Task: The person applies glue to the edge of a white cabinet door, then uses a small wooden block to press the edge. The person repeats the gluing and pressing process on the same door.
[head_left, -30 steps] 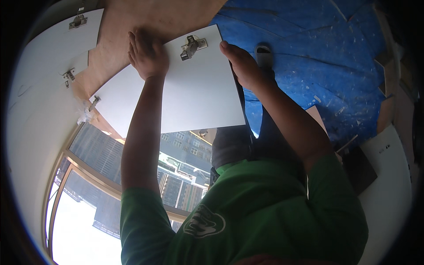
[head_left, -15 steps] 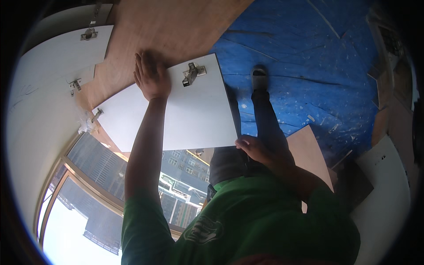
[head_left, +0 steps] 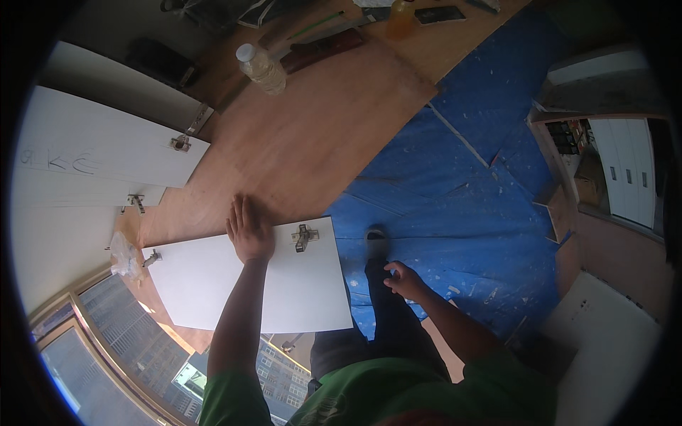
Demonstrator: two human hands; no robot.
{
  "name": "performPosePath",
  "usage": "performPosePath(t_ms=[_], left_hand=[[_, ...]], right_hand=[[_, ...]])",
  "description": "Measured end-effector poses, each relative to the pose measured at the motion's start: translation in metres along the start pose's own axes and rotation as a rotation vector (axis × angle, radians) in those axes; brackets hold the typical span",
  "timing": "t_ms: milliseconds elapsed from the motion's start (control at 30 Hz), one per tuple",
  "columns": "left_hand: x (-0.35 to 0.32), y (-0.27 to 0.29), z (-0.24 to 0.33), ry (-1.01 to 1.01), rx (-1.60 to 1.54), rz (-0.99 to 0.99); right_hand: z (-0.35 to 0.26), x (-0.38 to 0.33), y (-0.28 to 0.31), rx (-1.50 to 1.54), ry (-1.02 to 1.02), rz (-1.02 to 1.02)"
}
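Note:
A white cabinet door panel (head_left: 301, 284) lies flat on a brown wooden board. My left hand (head_left: 251, 231) presses on its far edge with palm down and fingers stretched over onto the wood, gripping nothing. Metal cabinet hinges are fitted along that edge: one hinge (head_left: 304, 238) right of my left hand, another hinge (head_left: 152, 257) at the left corner. Away from the panel's right side, my right hand (head_left: 403, 280) hovers above my leg, fingers loosely bent and apart, with nothing seen in it.
White panels with hinges (head_left: 114, 138) stand at the left above a crumpled plastic bag (head_left: 125, 257). A clear bottle (head_left: 263, 69) and tools lie on the far brown board (head_left: 320, 128). Blue sheeting (head_left: 455, 192) covers the floor; another white panel (head_left: 597, 341) leans at the right.
My right hand has let go of the panel's near right corner and moved right. My left hand stays on the far edge. The view has shifted, showing more of the far board.

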State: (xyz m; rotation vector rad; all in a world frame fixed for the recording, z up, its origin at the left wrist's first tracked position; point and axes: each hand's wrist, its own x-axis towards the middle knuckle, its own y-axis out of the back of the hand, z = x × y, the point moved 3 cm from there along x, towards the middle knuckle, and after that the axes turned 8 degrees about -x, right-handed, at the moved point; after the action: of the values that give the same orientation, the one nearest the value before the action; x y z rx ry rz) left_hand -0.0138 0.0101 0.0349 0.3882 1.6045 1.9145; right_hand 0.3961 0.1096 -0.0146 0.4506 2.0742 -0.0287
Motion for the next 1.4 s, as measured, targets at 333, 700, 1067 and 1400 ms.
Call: performPosePath(t_ms=[333,700,1067,1400], left_hand=[[-0.002,-0.002,0.011,-0.018,-0.047,-0.015],[0.007,0.008,0.017,0.001,-0.086,0.011],[0.03,-0.005,0.025,-0.016,-0.097,0.095],[0.011,-0.001,0.02,0.038,-0.049,0.069]], right_hand=[[-0.038,-0.012,0.068,-0.152,-0.111,0.184],[-0.201,0.1,0.318,-0.433,0.481,0.793],[-0.386,0.318,0.645,-1.719,0.789,0.983],[-0.373,0.297,0.63,-1.432,0.654,0.96]])
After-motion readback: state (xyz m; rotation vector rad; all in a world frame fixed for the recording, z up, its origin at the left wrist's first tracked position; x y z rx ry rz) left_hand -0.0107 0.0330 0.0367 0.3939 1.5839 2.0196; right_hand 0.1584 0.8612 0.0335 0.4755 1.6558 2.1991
